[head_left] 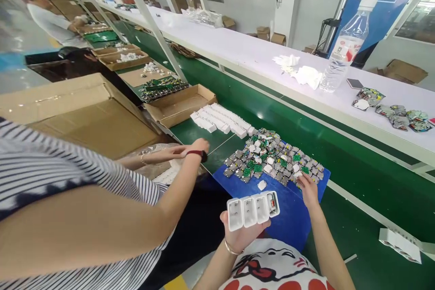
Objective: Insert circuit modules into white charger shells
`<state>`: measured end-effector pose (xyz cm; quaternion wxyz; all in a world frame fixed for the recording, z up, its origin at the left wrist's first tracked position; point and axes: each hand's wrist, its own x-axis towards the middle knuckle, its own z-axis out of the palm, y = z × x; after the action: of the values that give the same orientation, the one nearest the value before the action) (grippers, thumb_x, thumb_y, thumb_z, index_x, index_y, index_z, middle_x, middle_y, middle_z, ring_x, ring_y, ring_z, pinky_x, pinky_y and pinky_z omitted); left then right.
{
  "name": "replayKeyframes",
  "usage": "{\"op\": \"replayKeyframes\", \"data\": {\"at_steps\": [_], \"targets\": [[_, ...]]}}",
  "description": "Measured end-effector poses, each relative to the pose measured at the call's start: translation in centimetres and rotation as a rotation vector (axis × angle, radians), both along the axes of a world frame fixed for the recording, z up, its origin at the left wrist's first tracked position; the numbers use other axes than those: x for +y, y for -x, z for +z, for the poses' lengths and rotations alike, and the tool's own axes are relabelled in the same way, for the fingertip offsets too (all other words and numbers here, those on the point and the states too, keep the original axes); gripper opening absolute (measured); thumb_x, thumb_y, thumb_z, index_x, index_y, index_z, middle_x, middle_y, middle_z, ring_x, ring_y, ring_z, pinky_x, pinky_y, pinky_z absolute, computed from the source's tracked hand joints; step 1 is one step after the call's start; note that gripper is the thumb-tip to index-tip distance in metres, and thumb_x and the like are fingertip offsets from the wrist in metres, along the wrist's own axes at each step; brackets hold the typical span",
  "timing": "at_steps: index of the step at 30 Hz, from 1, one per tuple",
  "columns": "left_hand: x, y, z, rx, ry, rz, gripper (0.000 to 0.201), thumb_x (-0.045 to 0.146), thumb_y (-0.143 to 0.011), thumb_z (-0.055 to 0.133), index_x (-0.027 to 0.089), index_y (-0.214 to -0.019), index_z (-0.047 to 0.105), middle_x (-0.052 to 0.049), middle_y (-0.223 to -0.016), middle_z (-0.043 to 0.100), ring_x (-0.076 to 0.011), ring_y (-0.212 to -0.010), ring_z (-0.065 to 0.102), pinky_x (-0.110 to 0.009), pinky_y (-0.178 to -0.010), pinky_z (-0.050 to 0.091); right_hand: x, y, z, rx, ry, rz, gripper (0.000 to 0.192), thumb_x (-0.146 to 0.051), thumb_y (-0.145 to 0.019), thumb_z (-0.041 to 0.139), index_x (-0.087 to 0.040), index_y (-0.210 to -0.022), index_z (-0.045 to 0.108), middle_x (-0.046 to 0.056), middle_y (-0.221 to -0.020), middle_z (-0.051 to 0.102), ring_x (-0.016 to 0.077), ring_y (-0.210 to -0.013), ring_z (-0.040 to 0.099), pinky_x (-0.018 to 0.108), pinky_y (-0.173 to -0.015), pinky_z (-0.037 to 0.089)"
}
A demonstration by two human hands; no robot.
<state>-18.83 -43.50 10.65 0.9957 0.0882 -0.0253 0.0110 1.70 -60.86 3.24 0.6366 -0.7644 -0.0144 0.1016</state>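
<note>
My left hand [243,235] grips a joined row of white plastic housings [249,213], their open sides facing up. The rightmost compartment holds a small circuit board [272,202]; the others show bare interiors with small metal contacts. My right hand [309,190] reaches to the right side of a pile of small circuit boards [282,163], its fingers pinched on one board, partly hidden by the fingertips. The pile mixes grey, green and white-faced boards on a blue mat [288,217]. One white-faced board [262,185] lies apart, just beyond the housings.
Beside me on the left, a person in a striped shirt [88,199] has both hands near rows of white housings [222,120]. Cardboard trays [183,104] stand farther left. A raised white shelf [251,61] carries a water bottle [345,50]. More white housings [401,244] lie at right.
</note>
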Motion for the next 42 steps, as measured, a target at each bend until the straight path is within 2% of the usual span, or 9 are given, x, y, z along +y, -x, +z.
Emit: {"op": "replayKeyframes", "data": {"at_steps": [3,7,11,17,22,26,29,33,42], "targets": [[0.0,-1.3,0.9,-0.043,0.015,-0.049,0.041,0.052,-0.061,0.065,0.025,-0.091,0.071,-0.003,-0.11,0.068,-0.0237,-0.1,0.06,-0.035,-0.079,0.047,-0.1,2.8,3.3,0.014,-0.278,0.067,0.06,-0.05,-0.07,0.064,-0.02,-0.12,0.057,0.01,-0.123,0.06,0.025,-0.108,0.06,0.039,-0.088,0.052],[-0.5,-2.8,1.1,-0.099,0.036,-0.103,0.048,0.053,-0.059,0.068,0.023,-0.096,0.069,-0.007,-0.115,0.066,-0.0246,-0.102,0.059,-0.036,-0.079,0.046,0.7,6.6,8.4,0.007,-0.613,0.179,0.053,-0.04,-0.066,0.073,-0.024,-0.115,0.061,0.009,-0.124,0.06,0.0254,-0.11,0.058,0.039,-0.089,0.052],[-1.0,-3.6,1.1,-0.105,0.059,-0.134,0.047,0.054,-0.059,0.068,0.026,-0.097,0.068,-0.005,-0.116,0.065,-0.026,-0.104,0.058,-0.037,-0.079,0.046,1.7,9.3,12.0,0.037,-0.641,0.166,0.057,-0.04,-0.071,0.07,-0.028,-0.125,0.054,0.009,-0.126,0.059,0.025,-0.11,0.058,0.04,-0.091,0.05],[-1.3,-3.2,2.3,-0.084,0.046,-0.123,0.048,0.057,-0.057,0.069,0.026,-0.094,0.069,-0.003,-0.112,0.067,-0.0247,-0.102,0.059,-0.036,-0.078,0.047,2.2,10.7,14.1,0.076,-0.668,0.121,0.052,-0.047,-0.075,0.065,-0.024,-0.122,0.059,0.009,-0.131,0.055,0.0265,-0.117,0.054,0.042,-0.101,0.044],[-1.0,-2.3,3.2,-0.098,0.013,-0.106,0.047,0.059,-0.056,0.072,0.028,-0.091,0.069,-0.002,-0.108,0.068,-0.0252,-0.104,0.059,-0.034,-0.077,0.047,2.1,11.2,14.9,0.028,-0.54,0.228,0.062,-0.031,-0.066,0.077,-0.024,-0.125,0.057,0.01,-0.12,0.062,0.028,-0.111,0.057,0.043,-0.095,0.048],[-0.3,-1.8,3.1,-0.098,0.007,-0.098,0.056,0.062,-0.055,0.07,0.025,-0.097,0.067,-0.004,-0.115,0.065,-0.025,-0.103,0.058,-0.035,-0.077,0.046,1.8,12.0,15.5,-0.299,-0.392,0.205,0.05,-0.022,-0.067,0.076,-0.029,-0.115,0.064,0.008,-0.12,0.059,0.0221,-0.098,0.061,0.031,-0.075,0.055],[0.1,-1.4,3.3,-0.081,-0.056,-0.083,0.057,0.061,-0.057,0.068,0.023,-0.101,0.065,-0.007,-0.112,0.064,-0.0267,-0.099,0.058,-0.036,-0.073,0.046,1.4,12.4,16.4,-0.644,-0.162,0.378,0.054,-0.015,-0.068,0.074,-0.032,-0.117,0.062,0.006,-0.114,0.061,0.0205,-0.095,0.061,0.029,-0.071,0.055],[0.1,-1.1,3.7,-0.075,-0.1,-0.058,0.065,0.058,-0.06,0.065,0.024,-0.115,0.059,-0.009,-0.113,0.062,-0.0293,-0.098,0.058,-0.039,-0.072,0.046,0.8,12.4,17.8,-0.876,0.102,0.615,0.063,-0.014,-0.072,0.071,-0.032,-0.129,0.052,0.005,-0.111,0.067,0.0216,-0.098,0.064,0.035,-0.085,0.054],[0.5,-1.1,3.9,-0.031,-0.08,-0.038,0.054,0.047,-0.06,0.07,0.025,-0.109,0.062,-0.008,-0.106,0.066,-0.0295,-0.092,0.061,-0.039,-0.066,0.051,0.1,11.7,18.0,-0.936,0.111,0.709,0.062,-0.013,-0.076,0.068,-0.033,-0.13,0.049,0.004,-0.121,0.063,0.0226,-0.106,0.062,0.039,-0.09,0.053]]}}
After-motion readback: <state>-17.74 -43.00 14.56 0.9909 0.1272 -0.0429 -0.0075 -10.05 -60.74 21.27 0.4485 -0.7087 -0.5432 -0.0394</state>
